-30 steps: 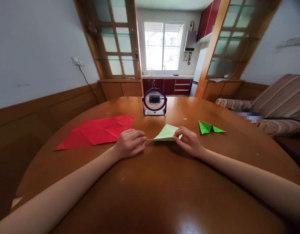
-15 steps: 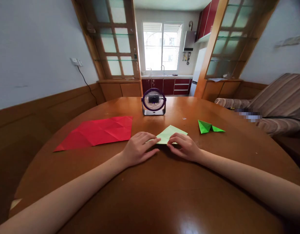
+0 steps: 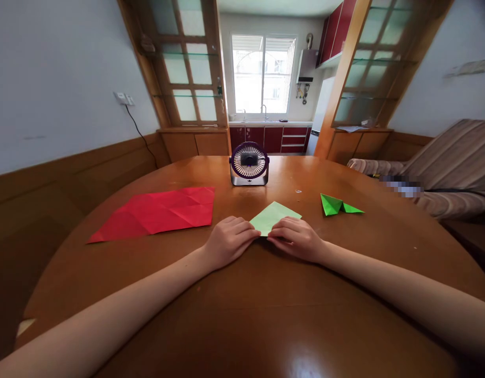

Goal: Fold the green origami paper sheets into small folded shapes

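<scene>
A pale green sheet of paper (image 3: 274, 214) lies in front of me, its far corner pointing away. At its near left edge my left hand (image 3: 232, 239) pinches it between thumb and fingers. My right hand (image 3: 294, 237) pinches the near right edge the same way, and the two sets of fingertips are a small gap apart. Both hands cover parts of the paper's sides. Off to the right sits a bright green folded paper piece (image 3: 332, 205), touched by neither hand. Left of my hands spreads a creased red sheet of paper (image 3: 175, 212).
A small purple desk fan (image 3: 249, 163) stands on the brown wooden table (image 3: 242, 315) beyond the pale green paper. To the right of the table is a striped armchair (image 3: 455, 163). A black cord (image 3: 137, 128) hangs from the wall socket at left.
My left thumb has closed up against its fingers on the paper's near edge. Both hands' fingertips have come closer together, and the paper's near edge has shifted slightly toward me.
</scene>
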